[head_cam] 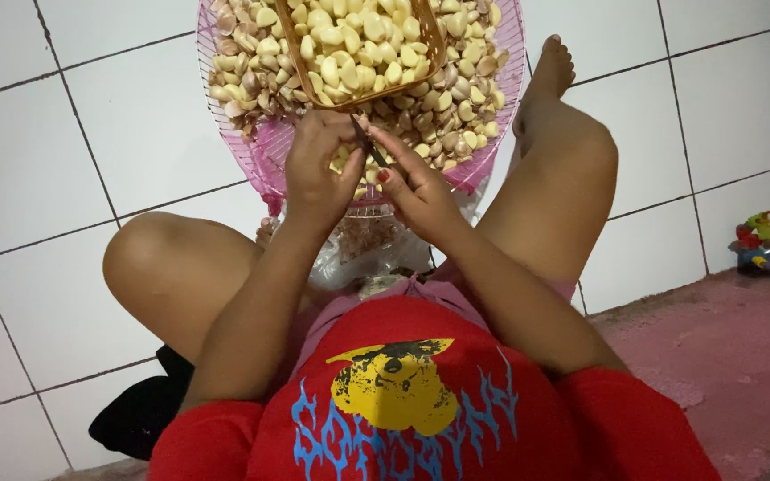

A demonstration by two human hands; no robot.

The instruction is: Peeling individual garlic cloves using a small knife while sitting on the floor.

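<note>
Both hands, left hand (pixel 318 169) and right hand (pixel 416 183), work a small knife (pixel 369 144) (dark blade) over the pink basket (pixel 269 151).

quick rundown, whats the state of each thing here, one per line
left hand: closed around a garlic clove
right hand: gripping a small dark knife, blade against the clove
pink mesh tray: heaped with unpeeled garlic cloves
orange basket: sits on the heap, full of peeled cloves
clear plastic bag: open, holds garlic skins

The single head-worn camera looked steeply down from close above, past the red shirt (pixel 421 401) toward the white tiled floor (pixel 28 178).
</note>
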